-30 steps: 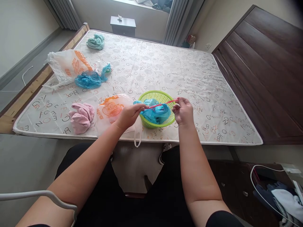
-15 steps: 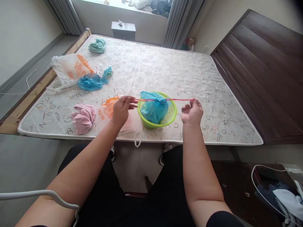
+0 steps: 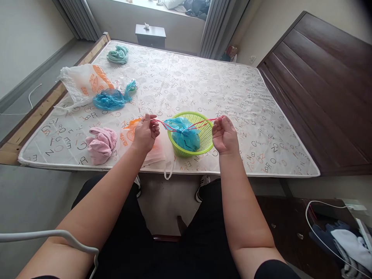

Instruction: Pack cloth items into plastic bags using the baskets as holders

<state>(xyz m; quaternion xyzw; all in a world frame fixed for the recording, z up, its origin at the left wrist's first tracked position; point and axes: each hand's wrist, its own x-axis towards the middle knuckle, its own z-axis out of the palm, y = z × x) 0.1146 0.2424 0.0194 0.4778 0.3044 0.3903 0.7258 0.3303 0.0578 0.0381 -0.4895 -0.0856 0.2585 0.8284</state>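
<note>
The blue bag [image 3: 187, 141] sits inside the green basket [image 3: 188, 154]; what it contains cannot be made out, and its underside is lost behind the basket's front wall. Its gathered neck faces up, crossed by thin red string [image 3: 200, 123]. Whether the string is knotted there or only wrapped around is too small to tell. The string's ends disappear among the fingers of both hands.

The left hand [image 3: 146, 133], just left of the basket, pinches one side of the string between thumb and forefinger, its other fingers loosely curled, with slight gaps between them. The right hand [image 3: 225, 135], just beyond the basket's right rim, pinches the other side near the fingertips; its remaining fingers bend in towards the palm, which is turned towards the camera. The strands run from the bag's neck out to each hand, above the rim.

Left of the basket, a white plastic bag with an orange print [image 3: 157, 152] lies partly covered by the left hand and forearm, so its print shows only in part. Farther left of the basket is a crumpled pink cloth [image 3: 101, 145]. Beyond these, to the basket's far left, lie a second blue bag [image 3: 109, 100] and another white bag [image 3: 84, 83], all on the mattress [image 3: 232, 93].
</note>
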